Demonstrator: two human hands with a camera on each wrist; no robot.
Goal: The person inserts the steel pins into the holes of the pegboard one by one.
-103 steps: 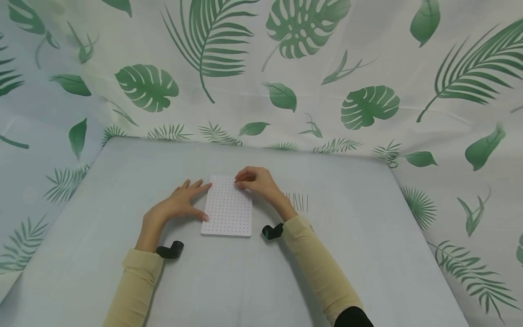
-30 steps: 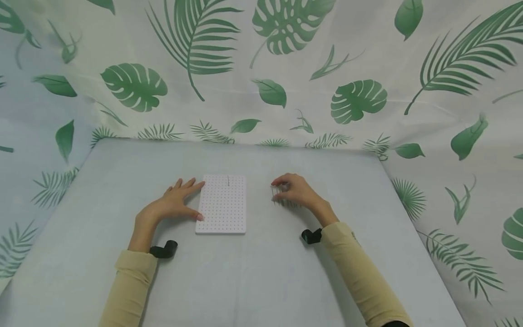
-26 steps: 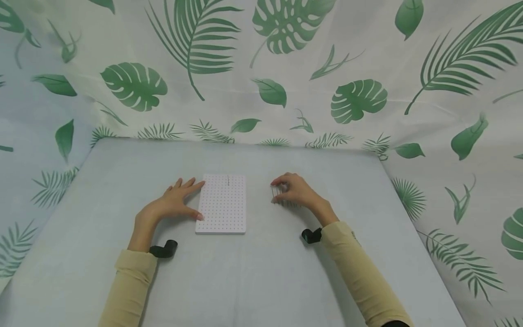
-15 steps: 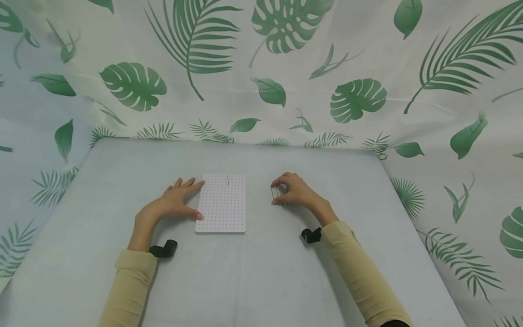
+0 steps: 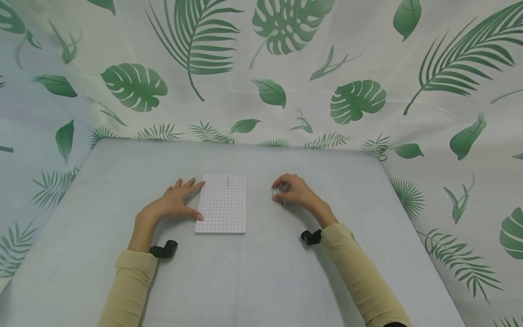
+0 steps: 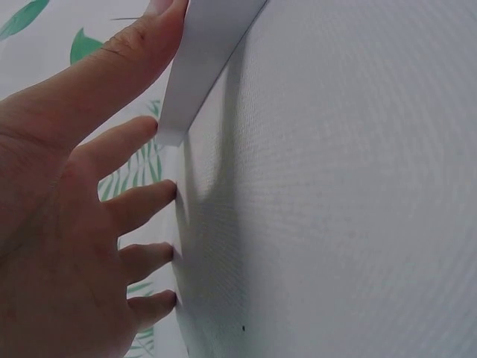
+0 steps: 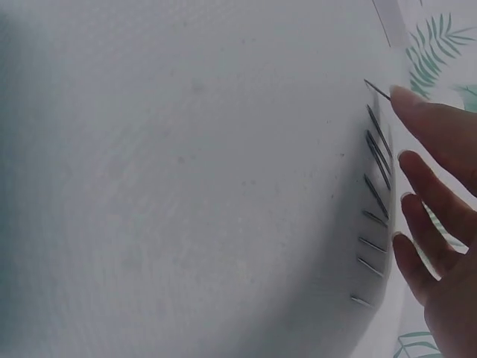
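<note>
A white pegboard (image 5: pixel 222 211) with rows of small holes lies on the table. One thin metal needle (image 5: pixel 228 180) stands in a hole near its far edge. My left hand (image 5: pixel 171 203) has its fingers spread. Its thumb and index finger touch the board's left edge. To the right of the board, my right hand (image 5: pixel 296 190) hovers low over a row of thin needles (image 7: pixel 378 160). Its thumb and index finger stand apart around the leftmost needle (image 7: pixel 376 88), and the thumb tip touches or overlaps it. The hand hides part of the row in the head view.
A pale cloth covers the table (image 5: pixel 245 281). Leaf-patterned fabric (image 5: pixel 302 109) hangs behind it and along both sides. A black wrist camera (image 5: pixel 165 250) sits on the left wrist, and another black wrist camera (image 5: pixel 311 237) on the right.
My right hand has moved from the board's far edge to the needle row, leaving a needle in the board. Lately its thumb has shifted slightly toward the index finger. The left hand stays put.
</note>
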